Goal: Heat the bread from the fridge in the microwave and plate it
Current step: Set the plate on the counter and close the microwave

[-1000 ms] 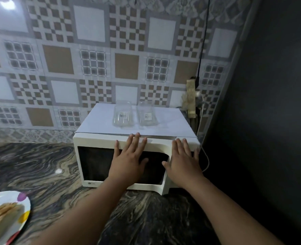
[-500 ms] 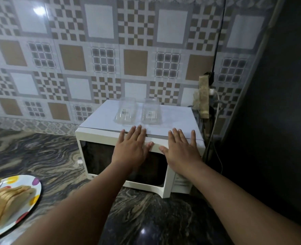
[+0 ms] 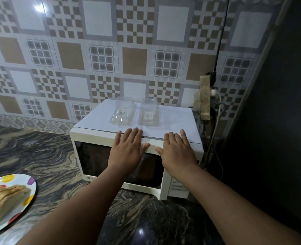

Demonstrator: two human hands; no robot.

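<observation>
Both hands have slid up the door since a moment ago, fingertips now reaching the top edge. Left hand (image 3: 127, 149) and right hand (image 3: 177, 151) lie flat and spread on the microwave (image 3: 96, 138), gripping nothing, thumbs nearly touching. Its door looks closed or nearly so. Far to the left hand's side, the bread (image 3: 4, 197) sits on a spotted plate (image 3: 25, 197) on the counter (image 3: 40, 152). Judging by that, plating seems done; next would be lifting the hands away.
</observation>
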